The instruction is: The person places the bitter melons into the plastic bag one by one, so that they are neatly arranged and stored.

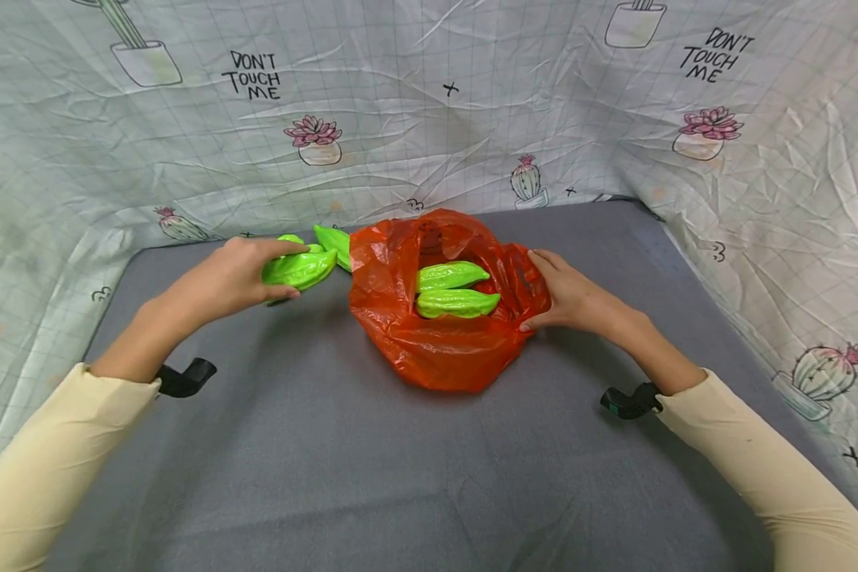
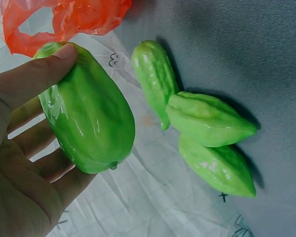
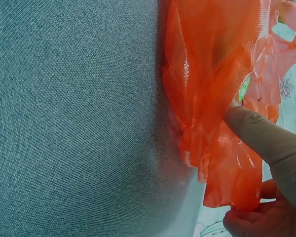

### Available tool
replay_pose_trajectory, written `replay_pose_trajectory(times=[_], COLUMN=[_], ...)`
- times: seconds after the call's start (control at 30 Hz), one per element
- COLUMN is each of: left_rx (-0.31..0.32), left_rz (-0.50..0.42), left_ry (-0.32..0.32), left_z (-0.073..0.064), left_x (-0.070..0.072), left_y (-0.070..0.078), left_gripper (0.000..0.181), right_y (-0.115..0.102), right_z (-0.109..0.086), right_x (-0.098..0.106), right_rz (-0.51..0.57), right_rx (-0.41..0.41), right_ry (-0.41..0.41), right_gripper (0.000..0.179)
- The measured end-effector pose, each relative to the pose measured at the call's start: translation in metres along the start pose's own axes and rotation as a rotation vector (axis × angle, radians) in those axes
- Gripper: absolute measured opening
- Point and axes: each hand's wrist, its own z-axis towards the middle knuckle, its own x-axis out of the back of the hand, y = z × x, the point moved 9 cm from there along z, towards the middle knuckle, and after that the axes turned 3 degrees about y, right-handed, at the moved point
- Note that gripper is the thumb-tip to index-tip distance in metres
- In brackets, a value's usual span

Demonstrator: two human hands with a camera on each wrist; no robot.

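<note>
My left hand (image 1: 222,274) grips a plump, glossy green fruit (image 2: 91,111), raised above the table to the left of a red plastic bag (image 1: 436,357). The thumb lies across one end of it, with the fingers behind. In the left wrist view, several ridged green fruits (image 2: 209,120) with pointed ends lie together beyond the held one. The bag stands with its mouth open towards me, and two long green fruits (image 1: 457,303) show inside. At the bag's right side, my right hand (image 1: 579,300) pinches its rim between thumb and fingers.
A grey cloth covers the table (image 1: 372,477). White printed fabric (image 1: 400,95) hangs behind and at both sides. One green fruit (image 1: 334,245) lies against the bag's left side, partly hidden by it. A black strap mount (image 1: 186,377) sits on each wrist.
</note>
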Motion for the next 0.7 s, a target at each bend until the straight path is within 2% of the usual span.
replay_pose_trajectory(times=[0.4,0.53,0.7], left_rx=[-0.027,-0.046,-0.096], left_rz=[-0.002,-0.007,-0.008], left_ry=[0.026,0.035,0.053], left_z=[0.000,0.002,0.012], left_x=[0.024,0.032,0.041], left_y=[0.018,0.029,0.048], left_gripper=[0.058,0.058,0.056], right_y=[-0.007,-0.008,-0.009], right_z=[0.002,0.003,0.003], right_x=[0.002,0.002,0.002], right_rz=[-0.029,-0.032,-0.045], right_rx=[0.013,0.020,0.017], right_ry=[0.013,0.012,0.012], right_gripper=[0.116,0.115,0.116])
